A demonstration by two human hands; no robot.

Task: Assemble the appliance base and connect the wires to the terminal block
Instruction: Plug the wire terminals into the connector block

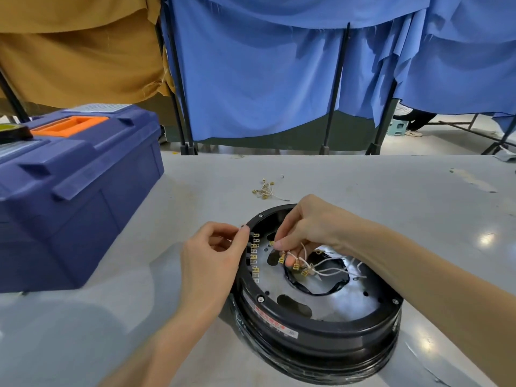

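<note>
Wiring step: the left hand [215, 255] pinches the round black plastic base [321, 331] at its rim, the right hand [304, 227] pinches a brass wire connector [271, 243], which next needs a free terminal tab [255, 258].

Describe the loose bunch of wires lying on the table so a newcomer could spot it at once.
Start at the round black appliance base on the grey table. Just beyond its far rim, toward the blue curtains, lies a small tangle of thin white wires with brass terminals. Unlike the attached white wires that the right hand pinches inside the base, it lies untouched on bare tabletop.
</note>
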